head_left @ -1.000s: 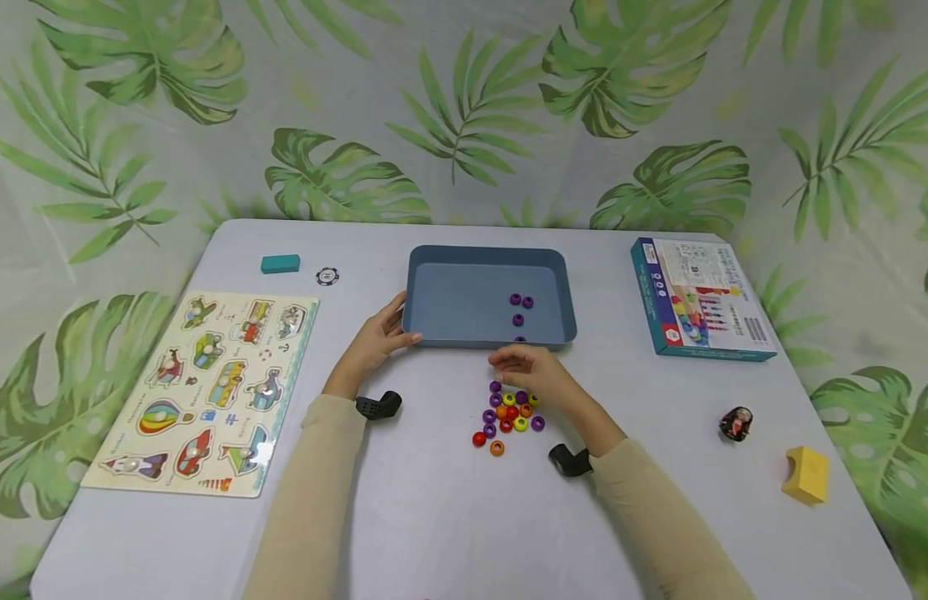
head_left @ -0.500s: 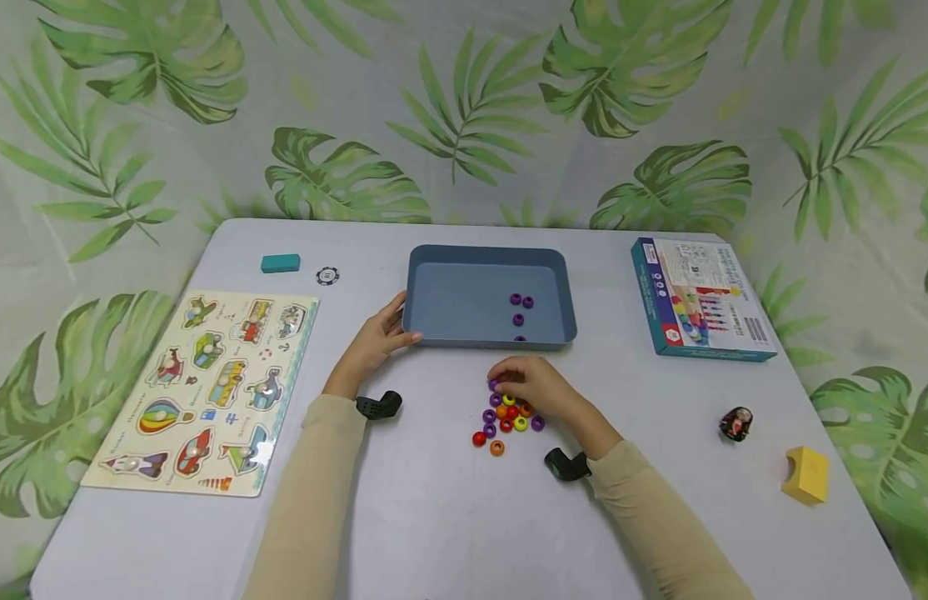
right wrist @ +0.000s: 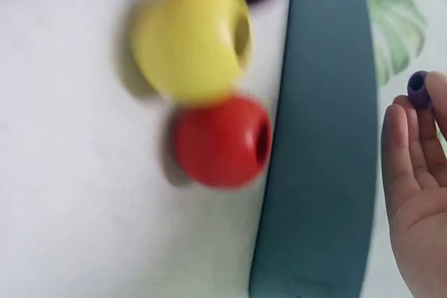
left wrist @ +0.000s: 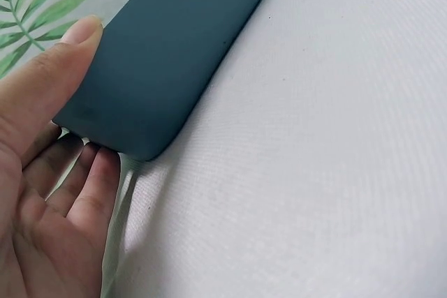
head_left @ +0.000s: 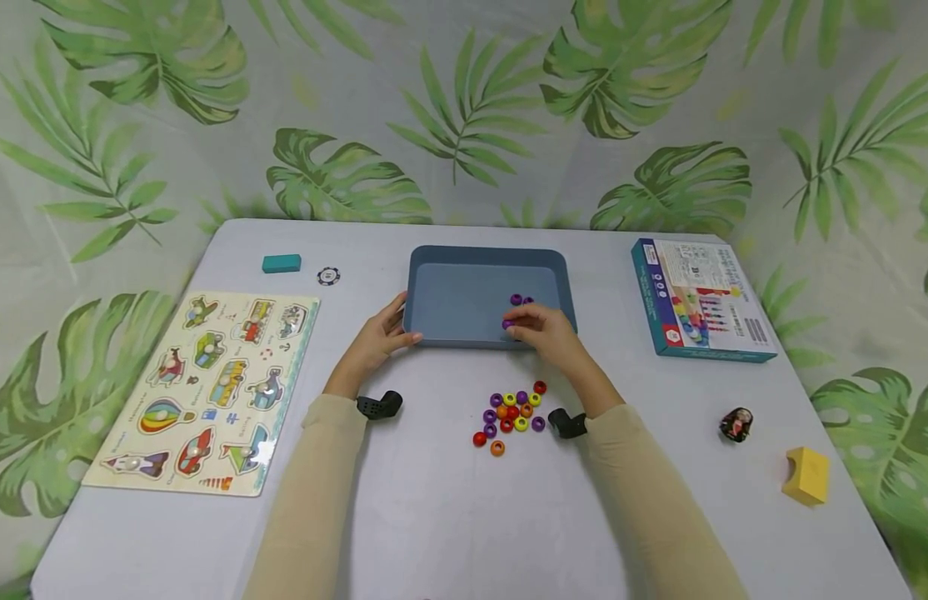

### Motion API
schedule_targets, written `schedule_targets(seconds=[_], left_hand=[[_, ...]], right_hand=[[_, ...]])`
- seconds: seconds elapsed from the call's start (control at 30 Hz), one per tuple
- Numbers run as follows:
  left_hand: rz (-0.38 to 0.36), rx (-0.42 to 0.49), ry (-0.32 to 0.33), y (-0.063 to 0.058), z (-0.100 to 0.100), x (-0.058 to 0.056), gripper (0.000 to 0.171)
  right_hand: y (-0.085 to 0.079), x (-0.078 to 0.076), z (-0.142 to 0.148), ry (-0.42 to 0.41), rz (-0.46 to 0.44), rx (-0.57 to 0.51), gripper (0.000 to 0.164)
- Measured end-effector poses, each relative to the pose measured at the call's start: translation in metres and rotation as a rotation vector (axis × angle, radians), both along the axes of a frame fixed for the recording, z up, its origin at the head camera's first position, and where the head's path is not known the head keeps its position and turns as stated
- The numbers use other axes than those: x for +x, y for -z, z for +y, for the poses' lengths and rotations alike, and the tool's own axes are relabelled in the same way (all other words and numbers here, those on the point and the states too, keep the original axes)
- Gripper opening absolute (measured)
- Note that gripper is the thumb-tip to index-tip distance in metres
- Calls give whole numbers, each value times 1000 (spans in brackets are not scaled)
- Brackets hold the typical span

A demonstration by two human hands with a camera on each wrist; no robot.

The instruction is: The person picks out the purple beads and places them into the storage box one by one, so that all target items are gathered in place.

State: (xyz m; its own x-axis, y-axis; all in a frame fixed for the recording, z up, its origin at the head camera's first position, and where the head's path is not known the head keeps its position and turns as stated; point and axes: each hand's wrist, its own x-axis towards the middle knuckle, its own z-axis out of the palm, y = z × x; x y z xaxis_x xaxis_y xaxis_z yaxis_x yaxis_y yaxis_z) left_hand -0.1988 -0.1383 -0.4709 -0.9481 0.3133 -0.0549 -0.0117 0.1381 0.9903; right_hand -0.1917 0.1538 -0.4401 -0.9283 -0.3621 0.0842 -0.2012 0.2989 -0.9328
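Note:
My left hand [head_left: 372,343] holds the near left corner of the blue-grey tray [head_left: 458,302]. In the left wrist view the thumb [left wrist: 82,33] lies at the tray's edge and the other fingers are at its corner. Over the near right part of the tray, my right hand [head_left: 554,335] pinches a purple bead [right wrist: 418,90] between thumb and fingers. Purple beads [head_left: 516,299] lie inside the tray, partly hidden by that hand. On the table in front of the tray is a loose cluster of purple, yellow, orange and red beads [head_left: 540,387].
A wooden picture puzzle board [head_left: 202,392] lies at the left, with a teal block [head_left: 281,263] and a poker chip [head_left: 328,276] beyond it. At the right are a boxed toy [head_left: 707,300], a small dark figure [head_left: 736,424] and a yellow block [head_left: 805,476].
My right hand has gone down to the cluster, picked up a purple bead and carried it forward over the tray. The left hand stays at the tray corner.

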Motion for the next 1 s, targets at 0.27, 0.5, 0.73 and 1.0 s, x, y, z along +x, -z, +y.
schedule_targets(seconds=[0.27, 0.5, 0.73, 1.0], left_hand=[[9, 15, 5, -4, 1, 2, 82], [9, 9, 13, -16, 4, 7, 79], [5, 14, 11, -17, 3, 8, 79], [2, 34, 16, -18, 4, 9, 78]], right_hand=[[9, -32, 0, 84, -90, 89, 25], [13, -39, -3, 108, -122, 176, 23], [14, -40, -4, 116, -149, 190, 25], [-1, -21, -1, 40, -77, 83, 30]])
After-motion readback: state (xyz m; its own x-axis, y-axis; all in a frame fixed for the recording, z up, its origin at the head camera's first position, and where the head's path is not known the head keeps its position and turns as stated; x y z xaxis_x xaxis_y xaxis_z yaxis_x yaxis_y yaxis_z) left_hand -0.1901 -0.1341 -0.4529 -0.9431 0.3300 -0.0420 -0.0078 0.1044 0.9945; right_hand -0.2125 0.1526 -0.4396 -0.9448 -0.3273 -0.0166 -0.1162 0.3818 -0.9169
